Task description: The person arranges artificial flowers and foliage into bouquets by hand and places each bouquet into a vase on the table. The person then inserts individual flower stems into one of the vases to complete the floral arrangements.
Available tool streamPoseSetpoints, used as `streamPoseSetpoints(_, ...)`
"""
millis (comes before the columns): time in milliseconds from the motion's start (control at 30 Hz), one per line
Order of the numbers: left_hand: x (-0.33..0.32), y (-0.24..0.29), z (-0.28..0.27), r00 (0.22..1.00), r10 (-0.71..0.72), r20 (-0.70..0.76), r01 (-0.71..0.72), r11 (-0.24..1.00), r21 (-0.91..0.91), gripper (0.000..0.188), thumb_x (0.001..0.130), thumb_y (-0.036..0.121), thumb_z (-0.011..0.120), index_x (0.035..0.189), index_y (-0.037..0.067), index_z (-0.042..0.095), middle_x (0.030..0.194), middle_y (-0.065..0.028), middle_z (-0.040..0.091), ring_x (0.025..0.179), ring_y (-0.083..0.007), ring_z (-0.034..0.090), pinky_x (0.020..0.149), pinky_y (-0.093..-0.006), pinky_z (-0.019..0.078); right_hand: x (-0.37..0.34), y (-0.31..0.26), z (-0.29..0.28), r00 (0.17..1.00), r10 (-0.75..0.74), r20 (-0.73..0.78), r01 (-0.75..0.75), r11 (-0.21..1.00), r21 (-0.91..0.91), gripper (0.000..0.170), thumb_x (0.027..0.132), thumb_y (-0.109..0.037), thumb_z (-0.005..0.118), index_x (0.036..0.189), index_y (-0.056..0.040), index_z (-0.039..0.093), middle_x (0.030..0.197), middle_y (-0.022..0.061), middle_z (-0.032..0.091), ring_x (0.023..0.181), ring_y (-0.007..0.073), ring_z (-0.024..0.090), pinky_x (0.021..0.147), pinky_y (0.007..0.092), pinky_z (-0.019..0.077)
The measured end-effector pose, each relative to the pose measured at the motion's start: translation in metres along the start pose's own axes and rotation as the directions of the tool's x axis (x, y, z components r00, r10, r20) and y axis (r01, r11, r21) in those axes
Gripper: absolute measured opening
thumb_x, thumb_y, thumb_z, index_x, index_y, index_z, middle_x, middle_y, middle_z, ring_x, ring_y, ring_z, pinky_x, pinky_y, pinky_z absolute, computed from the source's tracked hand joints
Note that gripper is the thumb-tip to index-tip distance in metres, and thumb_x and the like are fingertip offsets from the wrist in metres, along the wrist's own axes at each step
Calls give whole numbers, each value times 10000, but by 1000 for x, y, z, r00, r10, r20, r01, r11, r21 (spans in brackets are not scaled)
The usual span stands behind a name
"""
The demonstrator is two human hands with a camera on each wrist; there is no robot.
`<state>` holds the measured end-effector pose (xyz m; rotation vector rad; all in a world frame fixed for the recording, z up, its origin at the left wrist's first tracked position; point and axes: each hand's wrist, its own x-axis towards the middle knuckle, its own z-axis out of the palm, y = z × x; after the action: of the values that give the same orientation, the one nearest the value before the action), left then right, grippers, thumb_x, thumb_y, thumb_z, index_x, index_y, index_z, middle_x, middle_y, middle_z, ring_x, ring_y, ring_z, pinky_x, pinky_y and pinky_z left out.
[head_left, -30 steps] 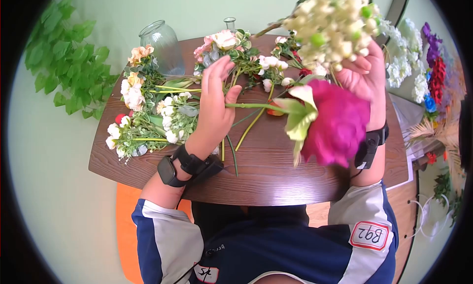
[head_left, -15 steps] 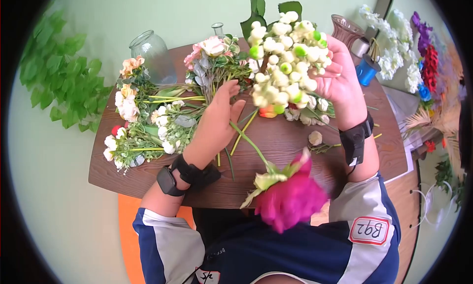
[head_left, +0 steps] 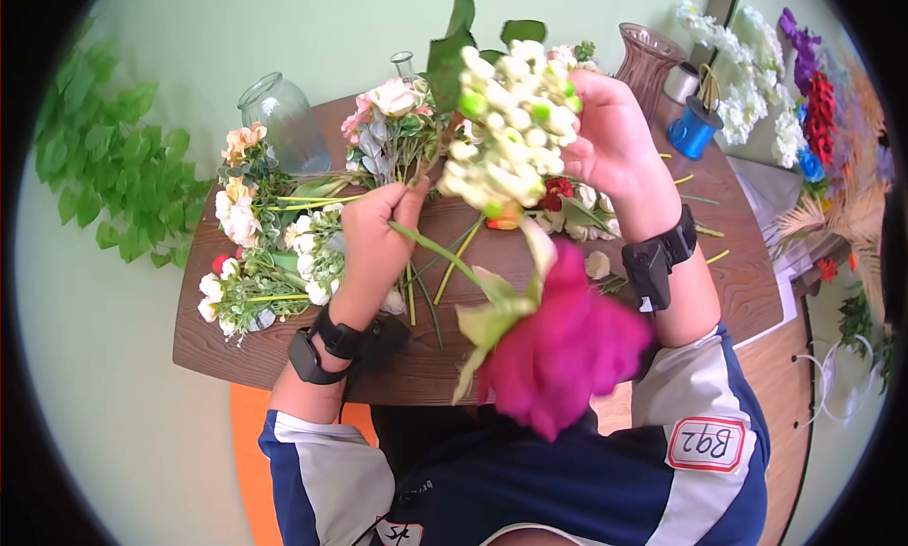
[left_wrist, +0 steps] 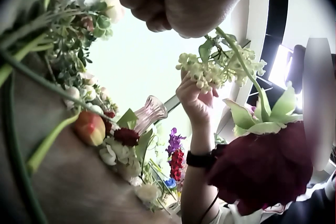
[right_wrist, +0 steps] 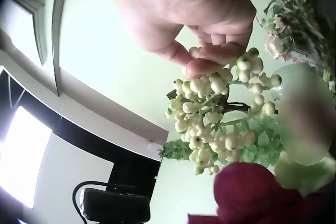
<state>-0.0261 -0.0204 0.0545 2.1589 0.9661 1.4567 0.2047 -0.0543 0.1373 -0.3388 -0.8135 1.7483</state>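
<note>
The white berry sprig [head_left: 515, 120] is held up over the table [head_left: 236, 352], its stem apparently running into the left hand [head_left: 378, 229], whose tightly curled fingers also grip the magenta rose [head_left: 567, 347] by its stem, seemingly to control both. The right hand [head_left: 610, 134] pinches the sprig's edge between thumb and fingers, probably to steady it. White flowers [head_left: 238, 215] lie leftward, perhaps for easy reach

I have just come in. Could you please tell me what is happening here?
At a wooden table, a person is handling flowers. Their left grip holds a magenta rose by its stem, with the bloom toward the person. Their right grip pinches the edge of a cream berry spray, raised above the table. More blossoms lie around, and a clear glass jar and a pink glass vase are at the far side.
</note>
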Motion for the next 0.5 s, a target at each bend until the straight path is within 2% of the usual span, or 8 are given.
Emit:
streamPoseSetpoints(67,4,-1,-7,990,-141,21,141,990,21,343,851,193,605,591,-11,512,448,-29,366,452,-63,308,416,-258,273,1,-3,0,999,-41,-16,38,989,-146,202,860,-147,460,919,10,573,650,45,576,428,82,472,371,184,376)
streamPoseSetpoints(133,10,-23,-17,942,-319,103,331,935,-129,375,856,220,601,560,3,522,440,26,404,463,-39,313,410,-244,264,5,-2,-3,988,-147,46,150,861,-486,192,858,-166,490,916,-6,579,642,50,584,434,88,488,404,202,396)
streamPoseSetpoints(167,13,-30,-17,933,-342,109,359,884,-299,332,840,227,615,582,30,545,513,50,486,491,-17,363,413,-215,273,6,-2,-4,986,-165,38,158,814,-560,184,846,-185,531,906,-20,584,622,30,583,458,79,516,429,201,393)
streamPoseSetpoints(200,9,-33,-12,964,-264,13,244,872,-425,253,852,206,582,657,45,589,524,71,457,467,-15,356,399,-203,262,7,-1,-4,985,-167,40,161,814,-558,184,846,-185,531,906,-20,584,622,30,583,458,79,516,429,201,393)
streamPoseSetpoints(267,11,-31,-16,952,-305,36,278,804,-525,271,864,204,557,636,59,562,512,71,420,453,-22,327,393,-206,242,7,5,-1,948,-317,-36,149,539,-829,167,836,-189,559,899,-37,585,624,13,590,489,70,542,432,182,375)
streamPoseSetpoints(333,19,-18,-25,921,-379,95,332,630,-702,317,889,201,506,593,87,508,487,70,347,424,-37,268,381,-213,203,5,8,4,968,-250,-13,98,426,-900,140,833,-162,582,909,-44,580,639,1,601,544,66,570,479,196,402)
streamPoseSetpoints(433,27,-7,-38,863,-455,220,380,297,-876,403,926,197,431,528,129,426,451,69,238,382,-60,181,363,-223,143,10,26,-3,985,-140,100,152,438,-886,192,799,-115,631,946,-5,573,669,10,613,631,73,579,581,203,451)
streamPoseSetpoints(500,33,-12,-44,856,-391,338,450,243,-859,506,956,263,378,466,167,293,401,36,244,353,-73,163,349,-226,128,13,42,-8,977,-137,165,203,337,-920,289,780,-173,662,988,4,566,749,53,632,725,107,594,642,230,465)
